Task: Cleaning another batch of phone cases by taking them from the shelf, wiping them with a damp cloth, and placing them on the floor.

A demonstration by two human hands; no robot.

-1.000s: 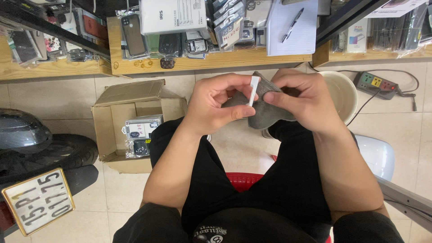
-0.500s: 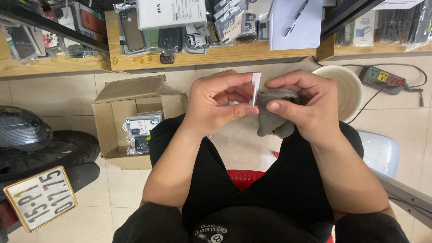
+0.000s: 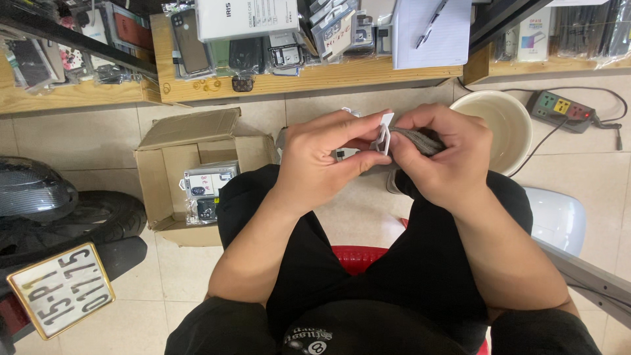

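Item: small white tab (image 3: 384,137), thin and flat, with a grey soft piece (image 3: 420,139) behind it. Location: held above my lap, between both hands, at about 12 o'clock from my knees.

Left hand (image 3: 325,158): grip closed, thumb and fingers pinching the tab's edge from the 9 o'clock side.
Right hand (image 3: 444,154): grip closed, fingers curled over the grey piece, thumb pressing at the tab from 3 o'clock.

Handling, as I judge it: very light; the tab looks stiff enough to bend rather than flop, the grey piece soft and pliable. Small and easily dropped, so I would hold by the tab's edges with fingertips only.

Nearer surroundings: red stool (image 3: 355,256) under me at 6 o'clock.
Floor, 9 o'clock: open cardboard box (image 3: 167,177) with packaged items; number plate (image 3: 59,289) at 8 o'clock.
Floor, 2 o'clock: cream bowl (image 3: 509,125); power strip (image 3: 564,110).
Farthest, 12 o'clock: wooden shelf (image 3: 296,80) of packaged phone cases.
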